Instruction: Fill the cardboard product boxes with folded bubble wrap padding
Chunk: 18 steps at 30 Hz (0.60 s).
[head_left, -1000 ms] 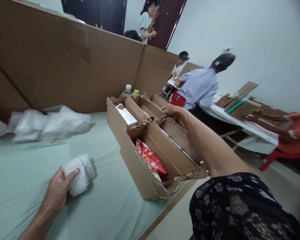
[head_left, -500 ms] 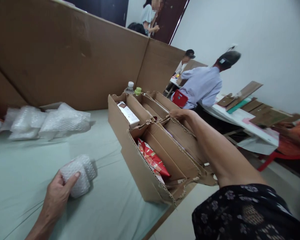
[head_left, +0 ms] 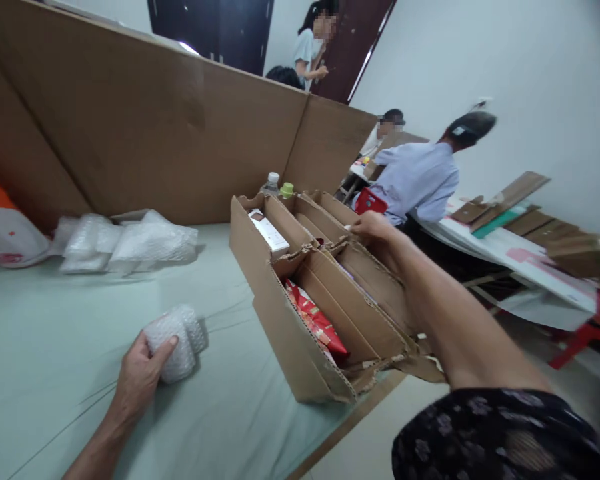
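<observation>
My left hand [head_left: 147, 360] grips a small bundle of bubble wrap [head_left: 175, 337] low over the table, its thumb on top. What the wrap contains, if anything, cannot be made out. Across to the right, my right hand [head_left: 373, 228] is at the far side of a divided cardboard box [head_left: 275, 333], its fingers bent together. A speck of white shows at the fingertips, too small to name. In the box's compartments are a red printed packet [head_left: 320, 327] and a white carton [head_left: 270, 233]; the other compartments are largely hidden by their walls.
Flat bubble wrap pieces [head_left: 145, 243] lie at the back left beside a white and orange bag [head_left: 10, 230]. A tall cardboard panel [head_left: 180, 133] closes off the back. Bottles with white [head_left: 273, 179] and green caps [head_left: 287, 190] stand behind the box. Other people are beyond.
The view has swung left, so the scene sits further right and more of the bag shows. My right hand has lifted slightly at the box, and white now shows at its fingertips.
</observation>
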Available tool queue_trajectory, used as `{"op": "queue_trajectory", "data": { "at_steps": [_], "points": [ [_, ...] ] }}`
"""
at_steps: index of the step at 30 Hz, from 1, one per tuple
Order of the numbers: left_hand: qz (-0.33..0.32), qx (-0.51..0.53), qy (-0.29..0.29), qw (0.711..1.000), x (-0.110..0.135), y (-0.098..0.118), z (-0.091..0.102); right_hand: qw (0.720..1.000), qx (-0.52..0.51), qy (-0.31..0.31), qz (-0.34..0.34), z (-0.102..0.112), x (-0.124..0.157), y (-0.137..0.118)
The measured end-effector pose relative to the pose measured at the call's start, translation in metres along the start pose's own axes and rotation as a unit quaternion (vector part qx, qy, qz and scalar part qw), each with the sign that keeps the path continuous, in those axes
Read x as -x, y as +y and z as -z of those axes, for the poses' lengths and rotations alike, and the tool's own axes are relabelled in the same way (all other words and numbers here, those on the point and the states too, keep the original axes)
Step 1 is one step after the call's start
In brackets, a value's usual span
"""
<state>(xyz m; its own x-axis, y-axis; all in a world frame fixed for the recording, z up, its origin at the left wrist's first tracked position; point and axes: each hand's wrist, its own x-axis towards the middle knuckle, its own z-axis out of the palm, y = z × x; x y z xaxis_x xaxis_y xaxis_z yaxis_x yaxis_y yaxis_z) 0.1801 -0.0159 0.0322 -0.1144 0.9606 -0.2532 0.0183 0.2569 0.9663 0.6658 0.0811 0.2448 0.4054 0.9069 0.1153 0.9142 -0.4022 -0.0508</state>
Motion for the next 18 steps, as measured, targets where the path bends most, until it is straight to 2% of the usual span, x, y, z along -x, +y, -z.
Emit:
{"op": "queue_trajectory", "data": {
  "at_steps": [4,6,8,10,14,16,18],
  "points": [
    [0.007,0.093,-0.023,0.995,-0.002,0.002,-0.004,0.99,-0.027,0.131,0.034,0.05,0.017,-0.017],
    [0.021,0.131,-0.03,0.991,-0.003,0.005,-0.005,0.964,-0.093,0.221,0.114,0.07,0.03,-0.043],
    [0.03,0.148,-0.02,0.988,-0.003,0.009,-0.004,0.921,-0.18,0.264,0.222,0.082,0.049,-0.081],
    [0.025,0.155,-0.002,0.988,-0.001,0.014,0.002,0.891,-0.241,0.229,0.308,0.086,0.071,-0.129],
    [-0.011,0.157,0.035,0.987,-0.007,0.032,0.033,0.877,-0.265,0.071,0.393,0.077,0.102,-0.229],
    [-0.048,0.147,0.067,0.986,-0.025,0.049,0.055,0.862,-0.273,0.023,0.427,0.069,0.101,-0.278],
    [-0.103,0.132,0.111,0.98,-0.056,0.07,0.079,0.843,-0.299,0.006,0.447,0.06,0.091,-0.328]
  ]
}}
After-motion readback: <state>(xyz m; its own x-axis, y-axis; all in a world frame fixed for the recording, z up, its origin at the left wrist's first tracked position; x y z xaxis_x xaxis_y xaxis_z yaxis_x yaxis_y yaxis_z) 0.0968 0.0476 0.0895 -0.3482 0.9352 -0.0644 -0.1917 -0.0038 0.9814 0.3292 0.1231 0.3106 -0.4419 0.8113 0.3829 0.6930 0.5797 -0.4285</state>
